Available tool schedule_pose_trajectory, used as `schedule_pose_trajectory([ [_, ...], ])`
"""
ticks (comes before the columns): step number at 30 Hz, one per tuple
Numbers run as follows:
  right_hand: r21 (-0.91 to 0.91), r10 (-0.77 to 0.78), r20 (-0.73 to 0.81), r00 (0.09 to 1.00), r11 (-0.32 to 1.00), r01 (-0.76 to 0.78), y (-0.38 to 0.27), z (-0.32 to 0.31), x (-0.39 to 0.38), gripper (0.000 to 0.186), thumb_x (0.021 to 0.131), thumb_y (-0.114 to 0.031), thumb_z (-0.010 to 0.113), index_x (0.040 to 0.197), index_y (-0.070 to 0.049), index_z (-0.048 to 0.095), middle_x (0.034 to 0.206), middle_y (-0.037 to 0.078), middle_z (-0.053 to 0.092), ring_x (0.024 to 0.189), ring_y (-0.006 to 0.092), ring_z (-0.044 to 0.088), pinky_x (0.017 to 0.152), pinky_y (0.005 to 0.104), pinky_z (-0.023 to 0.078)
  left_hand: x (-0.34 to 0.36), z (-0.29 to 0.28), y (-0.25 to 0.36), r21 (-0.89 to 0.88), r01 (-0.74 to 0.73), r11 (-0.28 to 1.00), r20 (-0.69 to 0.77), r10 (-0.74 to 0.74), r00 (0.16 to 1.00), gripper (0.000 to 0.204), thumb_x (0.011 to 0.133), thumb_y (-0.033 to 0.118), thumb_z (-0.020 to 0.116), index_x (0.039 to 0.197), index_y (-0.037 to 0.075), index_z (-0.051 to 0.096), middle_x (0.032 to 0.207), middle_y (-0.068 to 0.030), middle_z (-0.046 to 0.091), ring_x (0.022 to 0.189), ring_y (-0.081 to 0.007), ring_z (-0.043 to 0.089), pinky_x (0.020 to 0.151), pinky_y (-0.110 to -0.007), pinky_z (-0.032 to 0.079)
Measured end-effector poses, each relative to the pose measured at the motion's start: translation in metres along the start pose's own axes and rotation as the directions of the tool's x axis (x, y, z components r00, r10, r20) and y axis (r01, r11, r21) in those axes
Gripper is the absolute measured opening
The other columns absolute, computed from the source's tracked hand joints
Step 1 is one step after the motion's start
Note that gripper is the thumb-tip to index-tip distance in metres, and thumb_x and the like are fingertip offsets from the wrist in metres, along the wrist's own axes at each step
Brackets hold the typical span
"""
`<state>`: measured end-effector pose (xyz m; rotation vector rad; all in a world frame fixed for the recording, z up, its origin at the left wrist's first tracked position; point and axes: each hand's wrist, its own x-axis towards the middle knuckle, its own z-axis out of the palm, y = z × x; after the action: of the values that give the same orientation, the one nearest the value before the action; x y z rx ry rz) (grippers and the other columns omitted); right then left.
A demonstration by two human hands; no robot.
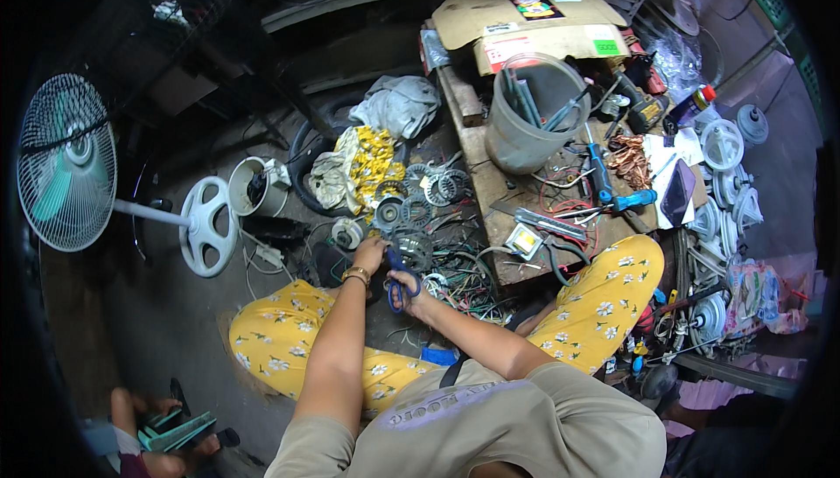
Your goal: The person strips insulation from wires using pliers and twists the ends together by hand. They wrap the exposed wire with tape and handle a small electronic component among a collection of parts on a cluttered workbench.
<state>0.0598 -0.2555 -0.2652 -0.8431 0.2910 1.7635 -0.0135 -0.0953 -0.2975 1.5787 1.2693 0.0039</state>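
My right hand (415, 297) grips a pair of dark blue scissors (396, 300) by its loop handles, the blades pointing away from me. Just left of the blades, my left hand (371, 253) is closed with its fingertips bunched; what they pinch is too small to make out. A bracelet circles that wrist. Several metal motor rings (418, 209) lie on the floor just beyond both hands. To the right of the scissors spreads a tangle of cut wires (465, 281) in green, white and red.
A low wooden table (499, 259) at right bears a grey bucket (535, 141), a blue screwdriver (598, 176), copper wire (626, 163) and a cardboard box (525, 27). A standing fan (67, 163), a white pail (251, 189) and yellow cloth (374, 163) are at left. Another person (149, 443) sits lower left.
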Motion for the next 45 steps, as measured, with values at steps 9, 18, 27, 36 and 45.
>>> schedule_pose_trajectory([
  [9,-0.554,0.108,0.189,0.976,0.832,0.015,-0.052,0.012,-0.037,0.034,0.078,-0.030,0.073,0.097,-0.011,0.053,0.079,0.005,0.062,0.060,0.0127,0.057,0.051,0.0247,0.045,-0.008,-0.018,0.066,0.140,-0.189,0.972,-0.249,0.220,0.943,0.032,0.091,0.025,0.042,0.083,-0.001,0.059,0.079,-0.0186,0.061,0.079,-0.0316,0.059,0.074,-0.041,0.043],
  [18,-0.892,-0.554,0.213,0.804,0.225,0.392,-0.114,0.008,-0.301,0.061,0.073,-0.029,0.078,0.117,0.002,0.049,0.099,0.012,0.059,0.077,0.0144,0.057,0.067,0.0291,0.048,-0.115,-0.117,0.221,-0.940,-0.144,0.309,-0.053,0.286,0.957,0.023,0.098,0.025,0.041,0.111,0.008,0.050,0.069,0.0025,0.042,0.050,-0.0060,0.035,0.043,-0.021,0.030],
  [27,-0.977,-0.947,0.191,0.257,-0.159,0.140,-0.264,-0.013,-0.290,0.043,0.070,-0.015,0.078,0.103,0.001,0.056,0.073,0.009,0.059,0.065,0.0166,0.057,0.062,0.0302,0.047,-0.223,-0.014,0.217,-0.978,0.080,0.193,0.131,0.267,0.955,0.023,0.097,0.031,0.041,0.107,0.013,0.052,0.065,0.0047,0.041,0.048,-0.0055,0.032,0.044,-0.022,0.029],
  [36,-0.878,-0.861,0.476,0.177,-0.453,0.155,-0.242,0.045,-0.277,0.019,0.080,0.004,0.054,0.098,0.001,0.058,0.097,0.018,0.060,0.090,0.0320,0.060,0.079,0.0374,0.047,-0.252,0.062,0.192,-0.962,0.272,-0.026,0.260,0.222,0.940,0.022,0.098,0.028,0.040,0.109,0.011,0.050,0.068,0.0012,0.039,0.056,-0.0097,0.034,0.050,-0.024,0.030],
  [45,-0.819,-0.561,0.181,0.808,0.369,0.440,-0.055,0.029,-0.259,0.021,0.094,-0.015,0.046,0.104,0.001,0.057,0.070,0.002,0.056,0.061,0.0106,0.050,0.057,0.0260,0.042,-0.190,0.046,0.219,-0.951,0.085,-0.298,0.029,0.190,0.981,0.023,0.100,0.031,0.035,0.103,0.014,0.051,0.066,0.0021,0.038,0.051,-0.0089,0.033,0.049,-0.023,0.031],
])
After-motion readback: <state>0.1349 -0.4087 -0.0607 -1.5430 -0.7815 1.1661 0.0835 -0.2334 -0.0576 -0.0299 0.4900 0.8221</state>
